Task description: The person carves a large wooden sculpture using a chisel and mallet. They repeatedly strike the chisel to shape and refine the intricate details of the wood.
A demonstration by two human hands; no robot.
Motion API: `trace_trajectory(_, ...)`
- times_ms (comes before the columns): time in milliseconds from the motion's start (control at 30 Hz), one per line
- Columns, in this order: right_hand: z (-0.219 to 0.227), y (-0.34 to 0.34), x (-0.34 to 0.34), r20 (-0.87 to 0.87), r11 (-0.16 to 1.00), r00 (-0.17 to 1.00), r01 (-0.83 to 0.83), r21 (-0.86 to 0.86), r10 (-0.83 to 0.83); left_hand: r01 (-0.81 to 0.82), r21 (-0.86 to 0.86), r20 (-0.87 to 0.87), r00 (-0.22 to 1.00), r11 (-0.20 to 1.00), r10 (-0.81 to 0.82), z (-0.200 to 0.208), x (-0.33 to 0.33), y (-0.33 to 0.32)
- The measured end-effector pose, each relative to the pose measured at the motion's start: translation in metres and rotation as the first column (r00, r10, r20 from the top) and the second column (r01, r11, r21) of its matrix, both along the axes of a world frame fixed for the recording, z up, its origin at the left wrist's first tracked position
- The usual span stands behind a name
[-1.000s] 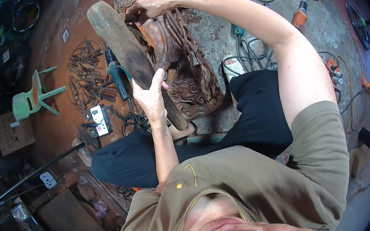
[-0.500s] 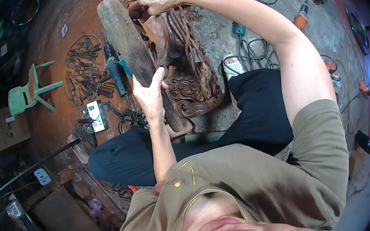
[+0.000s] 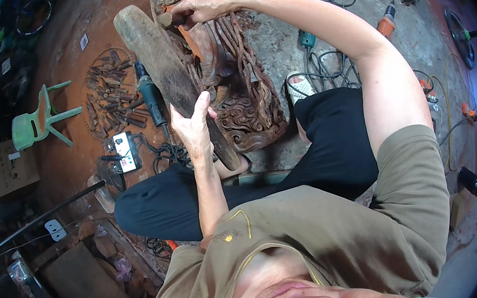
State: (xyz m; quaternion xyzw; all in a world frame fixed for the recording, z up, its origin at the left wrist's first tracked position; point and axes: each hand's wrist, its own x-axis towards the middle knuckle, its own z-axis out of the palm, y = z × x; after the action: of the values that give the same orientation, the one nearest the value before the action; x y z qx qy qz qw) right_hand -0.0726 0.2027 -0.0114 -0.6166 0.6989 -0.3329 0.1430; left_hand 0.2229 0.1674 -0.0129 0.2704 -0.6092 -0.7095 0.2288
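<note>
My left hand (image 3: 193,126) is closed around a long wooden mallet (image 3: 157,60), a worn, club-like bar. Its broad end points up and to the left, its narrow end down by my foot. Farther off, my right hand (image 3: 200,9) grips what looks like a carving chisel (image 3: 165,20); only the round butt of its handle shows, and the blade is hidden. A gap lies between mallet and handle. Beneath both hands stands a dark brown wood carving (image 3: 250,121) with swirling relief at its near end and twisted, rope-like strands along its right side.
Many loose chisels (image 3: 115,92) lie heaped on the floor at left, beside a teal power tool (image 3: 152,103) and a white control box (image 3: 124,152). A green plastic stool (image 3: 39,123) stands farther left. Cables (image 3: 330,69) and an orange power tool (image 3: 387,23) lie at right.
The mallet's broad end has swung left and slightly down, away from the chisel handle. My right hand has shifted slightly, and more of the handle's butt shows.
</note>
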Motion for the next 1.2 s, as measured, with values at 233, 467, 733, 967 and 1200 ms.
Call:
trace_trajectory(233,-0.012,0.004,-0.02,0.148,0.991,0.987,0.077,-0.106,-0.061,-0.025,-0.004,-0.054,0.998,1.0,0.025,0.004,-0.001,0.005)
trace_trajectory(467,-0.009,-0.001,-0.015,0.172,0.995,0.983,0.074,-0.072,-0.061,0.002,0.001,-0.007,1.0,1.0,-0.002,-0.001,0.006,-0.001)
trace_trajectory(733,-0.023,0.004,-0.008,0.203,0.997,0.979,0.029,-0.072,-0.014,0.022,-0.006,-0.025,0.999,1.0,-0.022,0.003,0.006,0.006)
trace_trajectory(967,-0.013,0.009,-0.001,0.145,0.999,0.988,-0.039,-0.036,0.044,0.039,-0.066,-0.001,0.999,0.997,-0.039,0.001,0.006,0.006)
trace_trajectory(1200,-0.01,0.011,0.007,0.017,0.997,0.998,-0.062,-0.042,0.062,0.034,-0.043,-0.015,0.999,0.998,-0.035,-0.005,0.007,0.008)
